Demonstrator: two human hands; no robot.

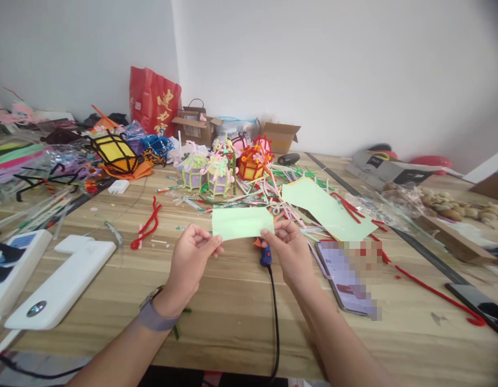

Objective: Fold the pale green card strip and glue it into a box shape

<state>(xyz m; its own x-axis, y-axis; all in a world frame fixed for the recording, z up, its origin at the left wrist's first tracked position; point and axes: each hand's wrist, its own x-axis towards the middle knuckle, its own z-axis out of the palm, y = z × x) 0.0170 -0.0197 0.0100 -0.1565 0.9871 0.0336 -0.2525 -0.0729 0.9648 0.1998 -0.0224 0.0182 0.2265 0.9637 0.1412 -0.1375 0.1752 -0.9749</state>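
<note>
A small light green paper rectangle (243, 222) is stretched level between both hands above the wooden table. My left hand (194, 252) pinches its lower left corner between thumb and fingers. At the lower right corner, my right hand (288, 250) pinches it the same way. Behind the right fingers lies a blue corded tool (265, 256), its upper end partly hidden by the paper and hand; it looks like a glue gun. Larger light green sheets (329, 209) rest beyond my right hand. Past the paper stand several small pipe-cleaner lanterns (220, 177).
A phone (348, 279) lies right of my right hand, near a long red pipe cleaner (438, 293). On the left are a white power bank (67, 285) and a power strip (19, 269). A black-and-yellow lantern (114, 153), a red bag (154, 102) and cardboard boxes (279, 137) stand farther back.
</note>
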